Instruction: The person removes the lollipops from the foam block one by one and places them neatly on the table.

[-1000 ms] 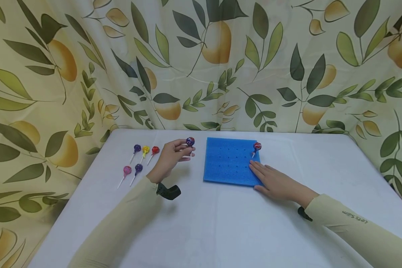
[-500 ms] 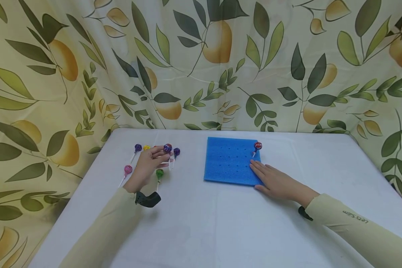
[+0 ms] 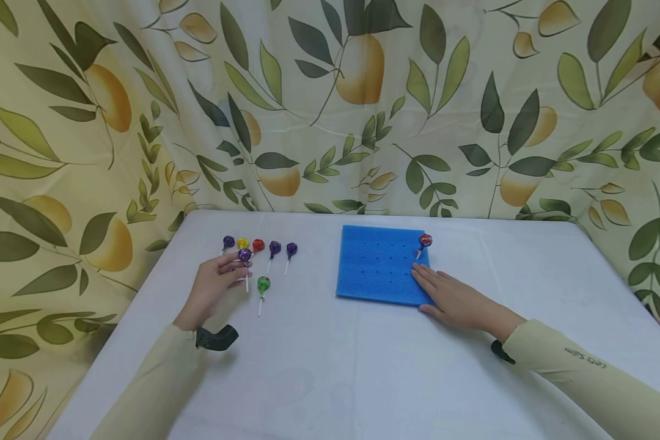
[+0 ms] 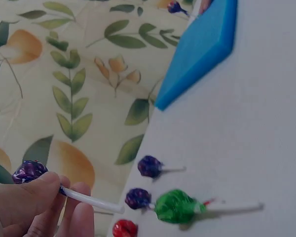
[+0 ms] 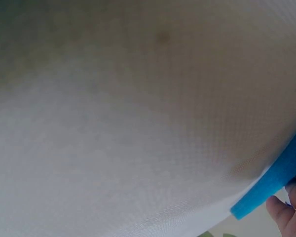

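Observation:
In the head view my left hand (image 3: 211, 284) pinches the stick of a purple-wrapped lollipop (image 3: 244, 254), its ball up and its white stick pointing down. The left wrist view shows this lollipop (image 4: 29, 171) between thumb and fingers. Around that hand lie a yellow lollipop (image 3: 242, 243), a red lollipop (image 3: 258, 245), a green lollipop (image 3: 263, 284) and several purple lollipops (image 3: 275, 247). My right hand (image 3: 453, 299) rests with fairly straight fingers on the right edge of a blue foam board (image 3: 363, 287) dotted with small holes. A red-and-purple lollipop (image 3: 425, 240) stands at the board's far right corner.
A white cloth covers the table (image 3: 319, 379). Behind it hangs a curtain (image 3: 319, 122) patterned with leaves and fruit. The board lies right of the loose lollipops, with white cloth between them.
My left hand has moved left and toward me, away from the board, still holding the purple lollipop. The green and two purple lollipops it covered now show. My right hand stays on the board.

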`<state>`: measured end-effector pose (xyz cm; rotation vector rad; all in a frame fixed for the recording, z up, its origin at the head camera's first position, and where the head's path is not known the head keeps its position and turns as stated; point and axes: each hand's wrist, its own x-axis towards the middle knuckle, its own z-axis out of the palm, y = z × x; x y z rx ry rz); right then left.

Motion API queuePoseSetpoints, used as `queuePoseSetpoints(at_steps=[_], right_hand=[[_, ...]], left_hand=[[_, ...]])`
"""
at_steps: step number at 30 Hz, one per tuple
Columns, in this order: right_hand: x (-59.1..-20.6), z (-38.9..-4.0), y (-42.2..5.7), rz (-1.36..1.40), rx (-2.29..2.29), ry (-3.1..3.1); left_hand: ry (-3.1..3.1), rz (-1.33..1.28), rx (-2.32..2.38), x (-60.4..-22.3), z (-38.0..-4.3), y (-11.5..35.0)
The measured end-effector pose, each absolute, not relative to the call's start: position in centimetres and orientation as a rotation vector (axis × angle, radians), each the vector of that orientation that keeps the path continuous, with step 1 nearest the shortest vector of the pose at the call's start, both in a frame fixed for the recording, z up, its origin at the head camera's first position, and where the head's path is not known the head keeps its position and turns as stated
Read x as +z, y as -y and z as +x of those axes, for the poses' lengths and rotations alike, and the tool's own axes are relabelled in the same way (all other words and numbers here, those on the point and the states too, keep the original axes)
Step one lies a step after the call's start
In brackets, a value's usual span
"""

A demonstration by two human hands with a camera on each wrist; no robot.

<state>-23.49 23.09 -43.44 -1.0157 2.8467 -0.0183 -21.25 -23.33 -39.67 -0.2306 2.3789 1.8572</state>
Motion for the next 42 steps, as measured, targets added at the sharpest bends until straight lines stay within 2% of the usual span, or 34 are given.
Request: queuePoseSetpoints(at_steps=[14, 42], right_hand=[[-43.4, -23.5, -23.1, -1.011, -0.027, -2.846], [-43.4, -23.6, -23.1, -1.000, -0.025, -2.838]], left_hand=[[-2.435, -0.357, 1.745, -42.8, -20.9, 25.0], [-2.685, -0.331, 1.375, -44.6, -21.4, 25.0]])
